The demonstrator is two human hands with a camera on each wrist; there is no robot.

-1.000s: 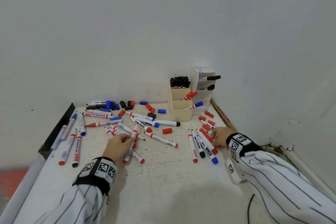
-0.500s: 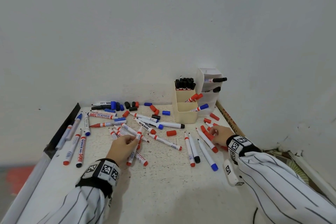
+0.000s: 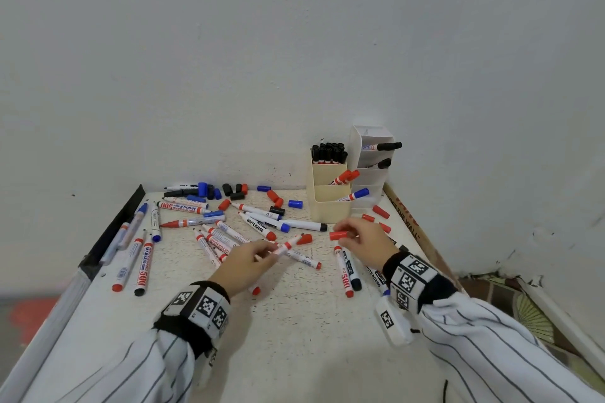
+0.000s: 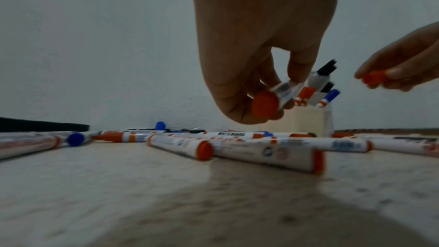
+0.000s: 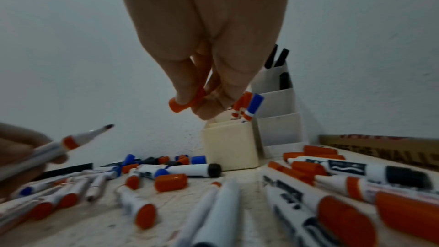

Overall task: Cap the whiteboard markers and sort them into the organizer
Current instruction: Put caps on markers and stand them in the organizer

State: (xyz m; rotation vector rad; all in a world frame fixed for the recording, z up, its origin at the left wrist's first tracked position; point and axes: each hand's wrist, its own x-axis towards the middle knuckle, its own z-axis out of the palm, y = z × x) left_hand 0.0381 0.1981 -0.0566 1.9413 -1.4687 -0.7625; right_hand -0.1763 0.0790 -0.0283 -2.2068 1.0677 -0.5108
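The left hand (image 3: 244,267) keeps a curled-finger grip on an uncapped red-tipped white plastic whiteboard marker (image 3: 284,248), lifted off the speckled white counter (image 3: 294,330) with its tip aimed toward the cream plastic stepped organizer (image 3: 329,203). Nearer that organizer, the right hand (image 3: 363,239) pinches a small red plastic cap (image 3: 338,234) between thumb and fingertips, level with the tip but apart from it, apparently lined up for capping. Loose markers and caps lie scattered in front of the organizer, whose compartments already hold black, red and blue ones.
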